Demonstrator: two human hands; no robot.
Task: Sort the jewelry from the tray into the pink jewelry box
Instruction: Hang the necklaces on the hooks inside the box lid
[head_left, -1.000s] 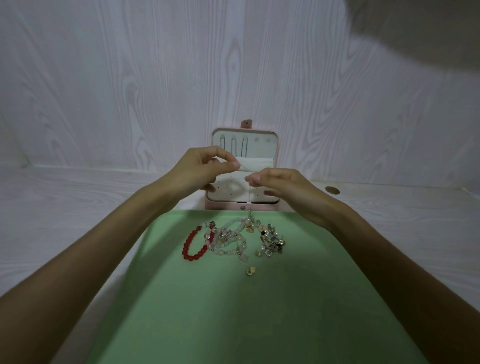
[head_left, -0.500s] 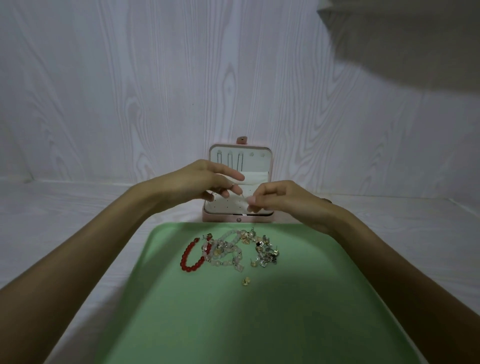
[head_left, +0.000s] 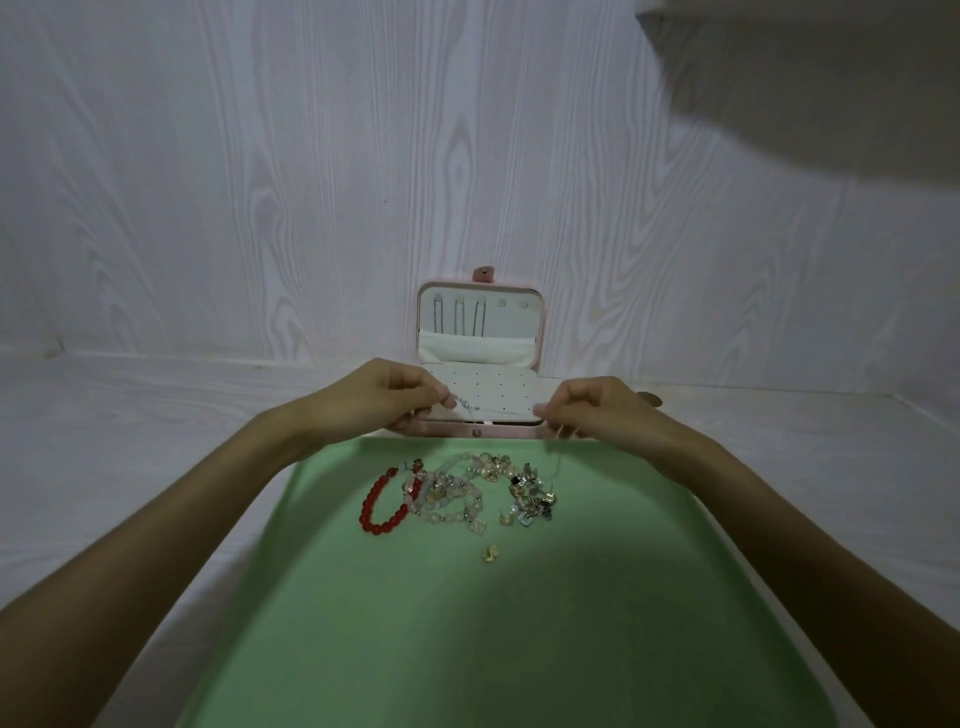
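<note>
Necklace chain (head_left: 470, 406) stretched between left grip (head_left: 384, 402); right grip (head_left: 592, 410)

One green tray (head_left: 519, 649) lies on the table, and one pink jewelry box (head_left: 480, 358) stands open at the tray's far edge. Near that far edge the tray carries one red bead bracelet (head_left: 382, 501), a tangle of pale bead bracelets (head_left: 452, 493) too knotted to count, a heap of small metal pieces (head_left: 532, 501) likewise too mixed to count, and one loose gold earring (head_left: 490, 553) apart from them toward the tray's middle. Three thin chains (head_left: 460, 317) hang in the box's lid, and two hands, the left hand (head_left: 384, 400) and the right hand (head_left: 597, 410), are at the box's front edge, together holding one fine chain (head_left: 467, 404).
</note>
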